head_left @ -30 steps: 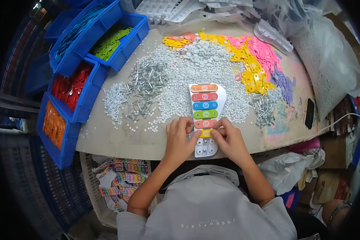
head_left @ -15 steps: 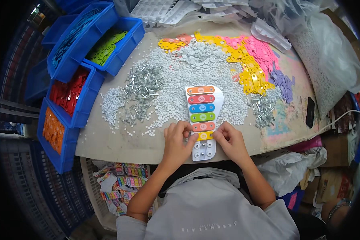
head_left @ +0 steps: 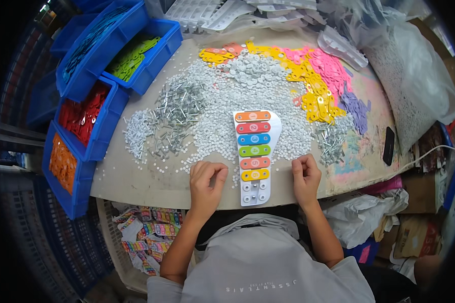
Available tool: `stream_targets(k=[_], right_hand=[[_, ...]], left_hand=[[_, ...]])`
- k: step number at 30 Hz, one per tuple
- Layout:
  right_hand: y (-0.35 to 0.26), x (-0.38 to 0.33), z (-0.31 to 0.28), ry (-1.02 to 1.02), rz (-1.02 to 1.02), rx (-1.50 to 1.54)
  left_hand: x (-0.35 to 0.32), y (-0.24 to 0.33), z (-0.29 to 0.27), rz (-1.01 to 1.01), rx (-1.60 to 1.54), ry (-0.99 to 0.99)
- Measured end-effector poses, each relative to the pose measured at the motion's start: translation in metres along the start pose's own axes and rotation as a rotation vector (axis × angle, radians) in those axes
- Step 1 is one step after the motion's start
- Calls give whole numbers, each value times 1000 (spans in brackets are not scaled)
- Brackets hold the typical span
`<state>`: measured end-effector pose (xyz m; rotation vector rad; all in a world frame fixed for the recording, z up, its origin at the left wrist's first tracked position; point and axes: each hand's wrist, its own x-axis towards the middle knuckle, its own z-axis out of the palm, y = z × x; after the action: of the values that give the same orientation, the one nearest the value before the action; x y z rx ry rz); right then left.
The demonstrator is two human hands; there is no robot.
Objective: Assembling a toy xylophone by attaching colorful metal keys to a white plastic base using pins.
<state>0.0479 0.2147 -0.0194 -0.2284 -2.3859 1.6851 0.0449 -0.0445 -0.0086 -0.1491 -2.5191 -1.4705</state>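
A toy xylophone (head_left: 274, 131) lies on the table in front of me. Its white base carries orange, red, blue, green, coral and yellow bars, the yellow bar (head_left: 255, 174) being nearest me. Below that bar, white washers (head_left: 246, 187) and bare metal pins show on the base. To the left of the toy, my left hand (head_left: 206, 184) rests near the table edge, fingers curled and thumb close to them. My right hand (head_left: 307, 179) is on the other side, thumb folded against its curled fingers. Neither hand touches the xylophone, and I see nothing in either.
White washers (head_left: 212, 126) are heaped beyond the toy, with metal pins (head_left: 179, 103) to the left and more pins (head_left: 331, 141) to the right. Yellow bars (head_left: 318, 101), pink bars (head_left: 331, 70) and purple bars (head_left: 356, 108) lie farther right. Blue bins (head_left: 103, 146) line the left side.
Both hands have let go of the yellow bar and drawn apart, the left hand leftward and the right hand rightward. The bar stays on the base.
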Motion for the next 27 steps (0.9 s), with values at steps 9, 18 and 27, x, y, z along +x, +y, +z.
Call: stream_targets(k=[9, 18, 27], right_hand=[[1, -2, 0, -17, -10, -86], [-6, -18, 7, -187, 11, 14], [-11, -17, 8, -282, -178, -35]], left_hand=[[-3, -11, 2, -22, -2, 31], [-9, 12, 9, -34, 16, -43], [-11, 21, 16, 318, 226, -167]])
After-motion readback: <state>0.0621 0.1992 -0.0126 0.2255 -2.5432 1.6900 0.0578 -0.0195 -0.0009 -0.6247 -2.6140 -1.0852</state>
